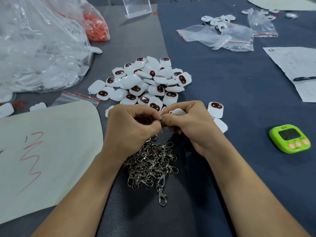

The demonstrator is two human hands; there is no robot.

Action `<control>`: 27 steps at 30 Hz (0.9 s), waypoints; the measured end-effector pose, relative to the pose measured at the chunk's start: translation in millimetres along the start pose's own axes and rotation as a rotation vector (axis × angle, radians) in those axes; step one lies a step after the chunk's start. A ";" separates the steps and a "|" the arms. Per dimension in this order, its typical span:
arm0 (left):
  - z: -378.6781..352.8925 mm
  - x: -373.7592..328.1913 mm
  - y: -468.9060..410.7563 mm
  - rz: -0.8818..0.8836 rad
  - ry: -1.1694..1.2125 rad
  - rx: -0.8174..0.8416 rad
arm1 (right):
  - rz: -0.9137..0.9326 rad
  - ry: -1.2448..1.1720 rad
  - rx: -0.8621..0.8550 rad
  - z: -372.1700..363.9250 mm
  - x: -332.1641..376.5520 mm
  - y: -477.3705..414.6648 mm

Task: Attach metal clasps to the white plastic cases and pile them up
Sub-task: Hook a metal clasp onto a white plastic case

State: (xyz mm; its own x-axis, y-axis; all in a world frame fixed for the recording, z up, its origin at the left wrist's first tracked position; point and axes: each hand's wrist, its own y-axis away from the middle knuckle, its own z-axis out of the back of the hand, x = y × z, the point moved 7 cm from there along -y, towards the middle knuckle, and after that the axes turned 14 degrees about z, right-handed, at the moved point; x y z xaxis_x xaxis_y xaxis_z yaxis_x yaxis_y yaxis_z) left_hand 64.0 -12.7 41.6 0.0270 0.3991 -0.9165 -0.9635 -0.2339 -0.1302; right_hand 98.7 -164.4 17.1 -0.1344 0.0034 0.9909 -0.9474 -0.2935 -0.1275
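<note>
My left hand [135, 124] and my right hand [189, 122] meet at the middle of the table. The left hand's fingers pinch a metal clasp [162, 124]. The right hand grips a white plastic case [177, 111] that shows above its fingers. The clasp touches the case where the fingertips meet. A heap of loose metal clasps [152, 165] lies just below the hands. Beyond the hands lies a pile of white cases [145, 81] with dark red-rimmed windows. Two more cases [216, 109] sit right of my right hand.
A big clear bag of white parts [39, 53] fills the far left, with a bag of red rings [97, 28] behind it. A white sheet [42, 151] lies at left. A green timer [289, 138] sits at right; small zip bags [222, 36] and papers [297, 65] lie far right.
</note>
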 end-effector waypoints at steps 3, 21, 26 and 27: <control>1.9 -2.2 -0.3 -0.021 -0.015 0.000 | -0.005 -0.009 -0.032 2.2 -0.3 -0.2; -1.1 3.7 -0.3 0.032 0.012 0.013 | 0.044 0.143 0.013 1.2 0.1 -1.4; 3.4 -12.1 8.1 -0.133 -0.171 -0.059 | 0.104 0.341 -0.055 7.1 8.4 -1.0; 3.4 -17.7 11.3 -0.200 -0.239 -0.082 | 0.122 0.385 -0.064 7.5 10.0 -1.0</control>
State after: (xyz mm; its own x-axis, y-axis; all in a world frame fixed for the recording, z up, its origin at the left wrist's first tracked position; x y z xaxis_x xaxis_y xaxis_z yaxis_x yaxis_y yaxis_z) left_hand 51.7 -19.4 57.7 0.1407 0.6389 -0.7563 -0.9207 -0.1964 -0.3372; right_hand 100.5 -171.2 27.4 -0.3347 0.3334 0.8814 -0.9323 -0.2535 -0.2581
